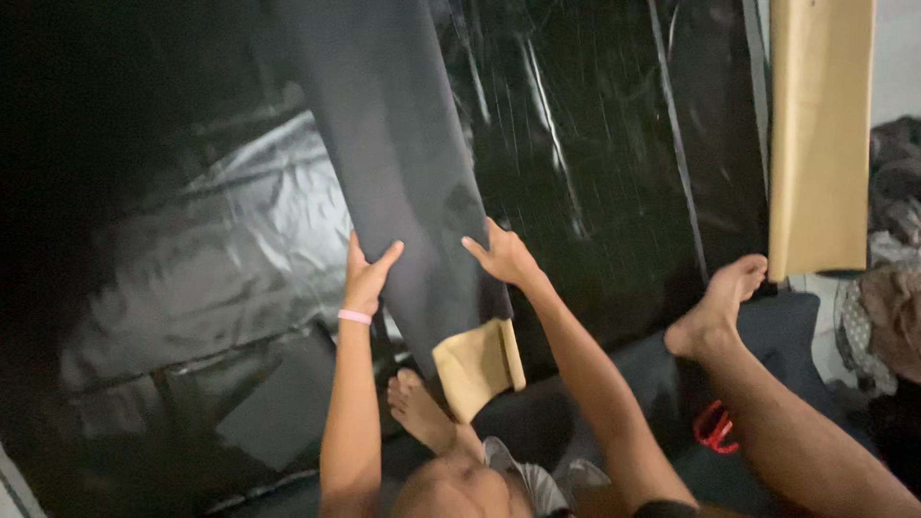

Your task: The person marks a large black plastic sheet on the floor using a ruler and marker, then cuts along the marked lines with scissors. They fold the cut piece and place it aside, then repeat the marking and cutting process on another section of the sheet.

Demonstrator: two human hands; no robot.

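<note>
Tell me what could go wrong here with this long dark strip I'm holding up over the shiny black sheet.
1. Both the left hand and the right hand lie flat against the dark strip rather than gripping it, so it might slide or sag.
2. The tan end hangs loose just above the foot and could catch on it.
3. The glossy black sheet underneath looks wrinkled; pressing down could set in creases.

a tan cardboard panel (pixel 821 134) beside shiny black plastic sheeting (pixel 614 125).
</note>
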